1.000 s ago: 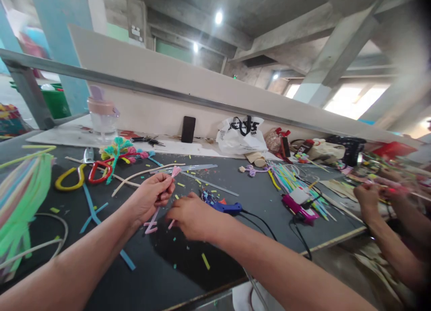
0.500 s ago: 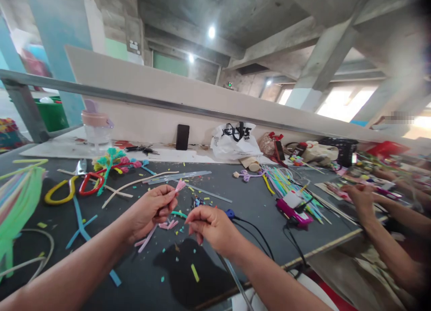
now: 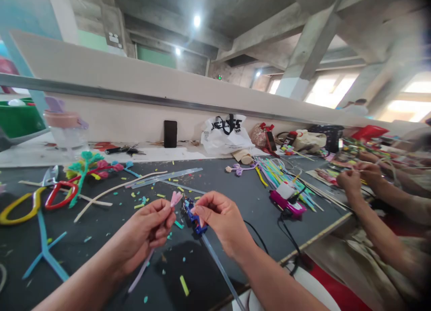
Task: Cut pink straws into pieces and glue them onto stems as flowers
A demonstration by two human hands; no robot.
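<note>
My left hand (image 3: 153, 225) is closed in a pinch on a small pink flower-like piece (image 3: 175, 198), its fanned petals pointing up. A thin lilac strip (image 3: 141, 270) runs down below that hand; whether it joins the pink piece I cannot tell. My right hand (image 3: 220, 219) is closed too, thumb and fingertips together, with a pale pink bit (image 3: 193, 210) showing at the tips. Those fingertips are right beside a blue glue gun (image 3: 198, 225), partly hidden by the hand. From it a clear glue stick (image 3: 220, 268) reaches toward the table's front edge.
Red-and-yellow-handled scissors (image 3: 50, 192) and fuzzy coloured flowers (image 3: 84, 167) lie at left. Further right are a magenta glue gun (image 3: 288, 205) and a bundle of coloured strips (image 3: 272, 167). Scraps dot the dark table (image 3: 249, 189). A co-worker's hands (image 3: 350, 180) are at far right.
My right hand has moved to the blue glue gun, a pink bit now at its fingertips. The left hand still pinches the pink piece. The view has turned right.
</note>
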